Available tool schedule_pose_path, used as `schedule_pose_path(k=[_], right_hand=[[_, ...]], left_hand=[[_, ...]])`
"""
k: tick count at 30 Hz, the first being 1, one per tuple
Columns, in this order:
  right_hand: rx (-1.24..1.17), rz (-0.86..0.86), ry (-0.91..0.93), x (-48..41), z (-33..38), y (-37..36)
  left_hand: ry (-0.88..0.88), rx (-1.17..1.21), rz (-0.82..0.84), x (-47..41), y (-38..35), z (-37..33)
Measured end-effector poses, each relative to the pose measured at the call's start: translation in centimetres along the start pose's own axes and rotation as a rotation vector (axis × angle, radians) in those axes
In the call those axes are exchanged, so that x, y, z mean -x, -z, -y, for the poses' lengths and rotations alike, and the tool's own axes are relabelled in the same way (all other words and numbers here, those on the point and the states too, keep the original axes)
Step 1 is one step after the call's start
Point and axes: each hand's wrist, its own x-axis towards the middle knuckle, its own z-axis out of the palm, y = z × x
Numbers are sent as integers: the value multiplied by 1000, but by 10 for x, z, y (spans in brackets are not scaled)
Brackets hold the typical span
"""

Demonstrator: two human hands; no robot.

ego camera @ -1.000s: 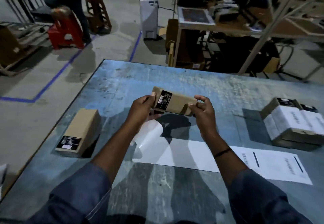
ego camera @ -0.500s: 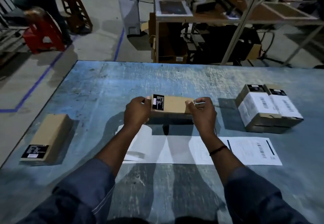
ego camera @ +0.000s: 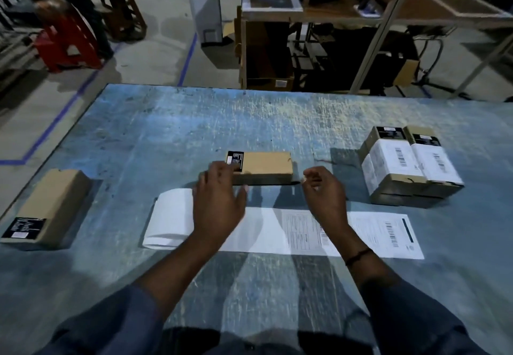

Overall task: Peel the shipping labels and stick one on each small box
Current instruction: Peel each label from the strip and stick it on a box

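A small brown box (ego camera: 266,166) with a black sticker at its left end lies flat on the table's middle. My left hand (ego camera: 218,204) hovers just in front of its left end, fingers spread and holding nothing. My right hand (ego camera: 324,192) is near the box's right end, fingers loosely curled, empty. Under both hands runs a long white label strip (ego camera: 266,234), curled at its left end and printed towards the right. Another brown box (ego camera: 48,207) lies at the left edge. A stack of boxes with white labels (ego camera: 408,166) stands at the right.
The worn blue table (ego camera: 277,121) ends at the left, beside a grey floor with blue tape lines. Beyond the far edge stand a wooden workbench (ego camera: 305,16), a white unit (ego camera: 204,5), a red stool (ego camera: 66,43), a brown stool and a person.
The brown box held in the air by both hands came down onto the table. Both hands have let go of it and drawn back towards me.
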Motion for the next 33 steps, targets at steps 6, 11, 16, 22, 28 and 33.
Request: schedule_pose_path(k=[6,11,16,22,28,33], right_hand=[[361,73,191,82,-22,15],[379,161,230,115,-22,9],[379,260,383,144,-6,-8],[382,244,342,149,11,-25],[551,193,217,155,33,-34],[591,204,114,157,48,-40]], left_hand=[[-126,-54,398,61,-27,-10],[-113,-97,482,67,-9,17],[-106,-143,562,75,32,39],[-56,-94,608,57,31,29],[-58,-48,647,48,35,32],[33,71,770,38,42,41]])
